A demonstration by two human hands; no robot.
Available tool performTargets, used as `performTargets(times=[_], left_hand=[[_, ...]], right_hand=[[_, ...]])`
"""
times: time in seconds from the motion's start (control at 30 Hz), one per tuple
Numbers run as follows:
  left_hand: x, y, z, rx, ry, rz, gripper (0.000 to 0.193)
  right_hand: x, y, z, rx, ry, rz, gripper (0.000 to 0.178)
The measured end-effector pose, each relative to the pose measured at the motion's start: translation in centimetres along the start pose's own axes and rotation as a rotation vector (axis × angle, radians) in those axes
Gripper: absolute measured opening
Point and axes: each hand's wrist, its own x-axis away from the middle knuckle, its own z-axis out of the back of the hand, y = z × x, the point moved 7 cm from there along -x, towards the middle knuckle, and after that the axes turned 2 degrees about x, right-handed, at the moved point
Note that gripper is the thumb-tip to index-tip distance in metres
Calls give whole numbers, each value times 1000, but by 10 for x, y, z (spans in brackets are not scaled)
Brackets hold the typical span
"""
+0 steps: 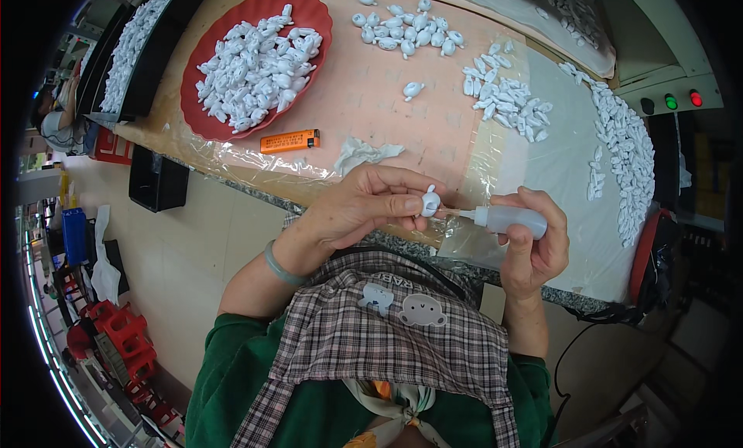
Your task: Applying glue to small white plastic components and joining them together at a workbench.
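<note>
Between the thumb and fingers of my left hand (364, 208) is a small white plastic figure part (430, 203), rounded with a short stub on top. My right hand (538, 243) is closed round a translucent squeeze bottle (512, 220). The bottle lies nearly level, its thin nozzle pointing left at the white part; whether the tip touches it I cannot tell. Just beyond my left hand lies a crumpled white tissue (367, 154). A single white part (413, 90) sits apart on the table, near a cluster of similar rounded parts (410, 31).
A red scalloped bowl (323, 68) heaped with white pieces stands at the left, an orange lighter (289, 140) beside it. Slender white pieces (515, 107) lie right of centre; more (625, 154) line the right side. A black tray (159, 53) of white pieces is far left.
</note>
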Motion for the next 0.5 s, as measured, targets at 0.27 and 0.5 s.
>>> performTargets(times=[0.27,0.5], left_hand=[[0,-4,-3,32,-5,48,29],[0,-4,-3,28,-25,40,24]], right_hand=[[2,0,1,-46,6,-1,40],[4,-3,3,9,31,31,40]])
